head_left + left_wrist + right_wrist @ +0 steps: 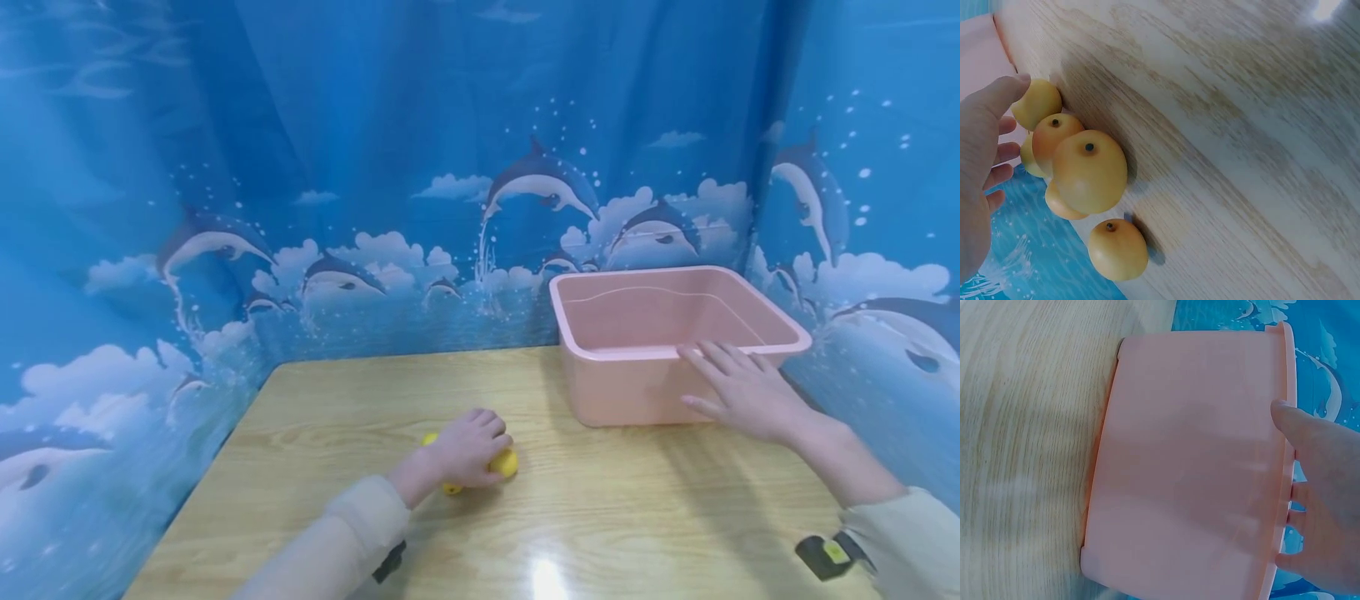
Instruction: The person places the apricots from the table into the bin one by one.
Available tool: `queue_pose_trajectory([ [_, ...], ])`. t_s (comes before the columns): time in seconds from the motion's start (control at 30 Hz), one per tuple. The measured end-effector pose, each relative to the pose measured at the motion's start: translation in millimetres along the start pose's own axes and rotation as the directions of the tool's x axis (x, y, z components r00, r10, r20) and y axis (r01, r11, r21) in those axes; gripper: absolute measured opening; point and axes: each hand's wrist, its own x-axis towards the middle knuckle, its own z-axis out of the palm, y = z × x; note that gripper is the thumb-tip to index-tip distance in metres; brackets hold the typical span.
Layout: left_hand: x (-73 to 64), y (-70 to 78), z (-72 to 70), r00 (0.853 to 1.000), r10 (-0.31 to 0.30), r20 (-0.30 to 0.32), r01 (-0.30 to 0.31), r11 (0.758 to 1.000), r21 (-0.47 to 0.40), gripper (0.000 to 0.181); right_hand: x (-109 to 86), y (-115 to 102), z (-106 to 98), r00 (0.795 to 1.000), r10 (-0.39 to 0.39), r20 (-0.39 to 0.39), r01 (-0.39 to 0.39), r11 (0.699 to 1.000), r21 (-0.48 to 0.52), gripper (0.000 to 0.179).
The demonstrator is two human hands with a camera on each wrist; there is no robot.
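In the head view my left hand [467,450] is over yellow-orange round fruits [504,463] on the table, its back covering most of them. The left wrist view shows several of these fruits [1090,172] grouped together, each visible top bearing a dark stem spot. There, the left hand [982,150] has its thumb tip overlapping the farthest fruit [1038,104], fingers loosely bent and apart. My right hand [742,392] is at the near rim of a pink plastic tub [615,387], fingers spread and fairly straight. In the right wrist view its thumb [1285,419] overlaps that rim.
A light wood-grain table [337,417] carries the tub at its back right. Behind and on both sides hangs a blue curtain [375,125] printed with dolphins. One fruit [1118,250] lies a little apart from the group. Dark wrist devices [825,557] sit under the sleeves.
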Motion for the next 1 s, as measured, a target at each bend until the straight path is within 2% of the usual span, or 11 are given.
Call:
queue_pose_trajectory([
  [0.43, 6.4, 4.0, 0.2, 0.997, -0.011, 0.082, 0.010, 1.000, 0.011, 0.040, -0.4, -1, -2, 1.000, -0.002, 0.002, 0.002, 1.000, 0.016, 0.072],
  [0.73, 9.8, 4.7, 5.3, 0.997, 0.003, 0.081, -0.003, 1.000, -0.008, 0.041, 0.3, -1, -4, 1.000, -0.004, 0.012, 0.004, 1.000, 0.010, 0.071],
  [0.9, 12.5, 4.6, 3.5, 0.996, 0.005, 0.085, -0.002, 0.999, -0.035, 0.038, 0.3, 0, -4, 1.000, -0.010, 0.009, 0.010, 1.000, 0.012, 0.071],
  [1.0, 14.4, 3.3, 0.0, 0.998, 0.011, 0.062, -0.008, 0.999, -0.041, 0.038, 0.3, 0, -5, 1.000, -0.015, 0.005, 0.015, 1.000, 0.010, 0.071],
])
